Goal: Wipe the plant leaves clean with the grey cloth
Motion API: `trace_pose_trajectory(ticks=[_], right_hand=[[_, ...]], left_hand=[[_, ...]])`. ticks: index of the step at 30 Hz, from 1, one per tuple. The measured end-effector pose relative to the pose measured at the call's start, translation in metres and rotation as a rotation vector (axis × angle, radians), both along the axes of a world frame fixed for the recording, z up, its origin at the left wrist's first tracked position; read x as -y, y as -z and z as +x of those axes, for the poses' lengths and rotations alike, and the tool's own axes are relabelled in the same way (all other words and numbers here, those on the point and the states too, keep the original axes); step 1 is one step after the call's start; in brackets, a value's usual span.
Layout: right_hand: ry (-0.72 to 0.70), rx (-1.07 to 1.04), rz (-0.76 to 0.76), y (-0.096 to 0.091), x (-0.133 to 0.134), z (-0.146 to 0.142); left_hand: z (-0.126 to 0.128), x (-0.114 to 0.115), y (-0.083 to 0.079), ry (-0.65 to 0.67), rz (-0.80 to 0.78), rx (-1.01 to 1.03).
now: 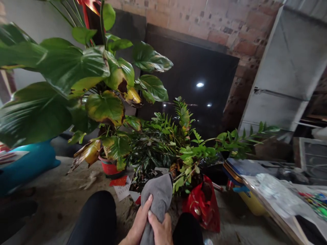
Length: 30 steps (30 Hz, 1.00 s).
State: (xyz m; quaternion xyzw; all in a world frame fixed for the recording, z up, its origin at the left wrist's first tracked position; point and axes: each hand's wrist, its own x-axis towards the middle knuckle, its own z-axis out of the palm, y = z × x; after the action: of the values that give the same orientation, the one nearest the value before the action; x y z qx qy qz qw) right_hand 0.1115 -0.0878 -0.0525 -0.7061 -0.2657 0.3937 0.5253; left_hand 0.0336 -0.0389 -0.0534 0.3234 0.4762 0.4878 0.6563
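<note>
Both of my hands grip a grey cloth (157,194) low in the head view, between my two knees in dark trousers. My left hand (140,224) holds the cloth from the left with its thumb on top. My right hand (160,231) clasps it from the right, just below. The cloth's upper end points toward a leafy potted plant (163,143) directly in front of me. A large-leaved plant (102,102) with yellowing, brown-edged leaves stands in a red pot (109,168) to the left of it.
A red plastic bag (203,204) lies right of my knee. A board covered with clear plastic (270,194) and a blue-lidded yellow container (242,177) stand at right. A teal object (28,163) sits at left. Behind are a dark glossy panel (194,81) and brick wall (217,23).
</note>
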Motion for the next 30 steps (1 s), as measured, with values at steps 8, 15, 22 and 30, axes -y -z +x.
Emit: trace_pose_trajectory(ticks=[8, 15, 22, 30], right_hand=[[-0.110, -0.096, 0.205, -0.062, -0.033, 0.010], [0.085, -0.304, 0.256, -0.072, -0.072, 0.036], [-0.013, -0.425, 0.162, -0.054, -0.054, 0.038], [-0.006, -0.400, 0.354, -0.096, -0.087, 0.027]], left_hand=[[-0.026, -0.014, -0.015, -0.055, 0.012, 0.145], [-0.050, -0.077, -0.026, -0.388, -0.034, 0.113], [-0.063, -0.128, -0.029, -0.512, -0.048, 0.220], [-0.047, -0.134, -0.009, -0.385, 0.001, 0.324]])
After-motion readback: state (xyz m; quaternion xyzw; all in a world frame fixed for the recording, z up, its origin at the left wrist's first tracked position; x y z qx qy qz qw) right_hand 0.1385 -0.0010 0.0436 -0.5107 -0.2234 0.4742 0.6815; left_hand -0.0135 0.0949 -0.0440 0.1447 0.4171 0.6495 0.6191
